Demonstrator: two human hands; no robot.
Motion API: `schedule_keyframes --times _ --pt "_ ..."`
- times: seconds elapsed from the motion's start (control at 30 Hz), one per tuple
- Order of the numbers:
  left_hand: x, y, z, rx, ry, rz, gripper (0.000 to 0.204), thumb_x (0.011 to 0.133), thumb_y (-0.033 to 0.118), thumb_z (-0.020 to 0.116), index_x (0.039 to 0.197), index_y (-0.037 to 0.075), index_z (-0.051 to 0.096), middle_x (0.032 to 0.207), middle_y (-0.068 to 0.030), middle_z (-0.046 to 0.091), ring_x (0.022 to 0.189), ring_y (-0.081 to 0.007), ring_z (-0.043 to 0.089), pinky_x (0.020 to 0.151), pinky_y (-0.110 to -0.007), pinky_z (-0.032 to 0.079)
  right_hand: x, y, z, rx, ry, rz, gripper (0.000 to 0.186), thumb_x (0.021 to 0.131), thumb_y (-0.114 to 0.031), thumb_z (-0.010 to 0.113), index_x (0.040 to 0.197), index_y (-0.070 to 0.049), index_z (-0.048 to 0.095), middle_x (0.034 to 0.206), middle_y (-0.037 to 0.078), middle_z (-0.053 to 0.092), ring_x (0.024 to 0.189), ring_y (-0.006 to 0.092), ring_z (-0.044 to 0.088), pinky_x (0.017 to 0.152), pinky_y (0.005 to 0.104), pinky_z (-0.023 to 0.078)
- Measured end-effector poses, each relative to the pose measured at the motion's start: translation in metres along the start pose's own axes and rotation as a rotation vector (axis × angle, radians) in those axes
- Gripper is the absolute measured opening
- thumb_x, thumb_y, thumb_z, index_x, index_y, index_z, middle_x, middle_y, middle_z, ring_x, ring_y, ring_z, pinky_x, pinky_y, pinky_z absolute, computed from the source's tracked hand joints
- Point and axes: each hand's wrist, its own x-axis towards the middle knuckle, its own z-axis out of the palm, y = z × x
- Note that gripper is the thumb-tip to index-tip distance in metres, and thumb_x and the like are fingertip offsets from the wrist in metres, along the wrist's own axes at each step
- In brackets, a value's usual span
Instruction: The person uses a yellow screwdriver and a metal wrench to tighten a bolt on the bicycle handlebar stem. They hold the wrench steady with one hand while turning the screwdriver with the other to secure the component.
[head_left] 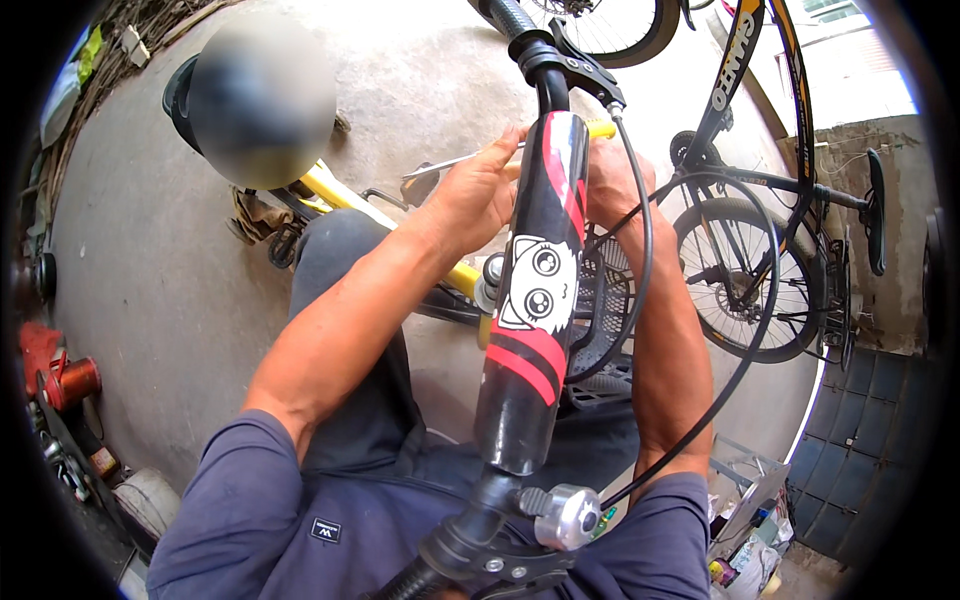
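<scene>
A padded handlebar cross tube, black with red stripes and a white cat face, runs up the middle in front of both hands. To its left, my left hand is closed, its fingertips partly behind the pad. A thin metal shaft sticks out past that hand. On the other side, my right hand is curled up close to a yellow handle end. Shaft and handle look like one screwdriver-like tool, its middle hidden. A yellow bicycle frame lies behind my forearms.
A silver bell and brake levers sit on the handlebar, with black cables looping right. A dark bicycle stands at right. Another person, blurred, is at upper left. Red cans and clutter line the left edge.
</scene>
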Motion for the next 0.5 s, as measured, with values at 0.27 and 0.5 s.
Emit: schedule_keyframes --times 0.27,0.5 --pt "0.031 0.006 -0.044 -0.066 0.093 0.248 0.049 0.105 0.047 0.045 0.116 0.003 0.061 0.125 -0.0171 0.063 0.114 -0.026 0.06 0.091 -0.042 0.052 -0.001 -0.006 -0.01 -0.036 -0.03 0.273 0.022 0.085 -0.019 0.057 0.086 -0.004 0.073 0.088 0.022 0.072 0.086 0.0388 0.071 0.077 0.0481 0.056" --pt "0.01 0.029 -0.042 -0.019 -0.039 0.497 0.045 0.108 0.041 0.043 0.078 0.009 0.051 0.079 -0.0118 0.061 0.084 -0.0286 0.064 0.087 -0.041 0.049 -0.009 0.036 -0.031 0.872 0.068 0.517 0.042 0.093 -0.024 0.067 0.118 0.009 0.063 0.08 0.014 0.069 0.064 0.0127 0.062 0.056 0.0277 0.05"
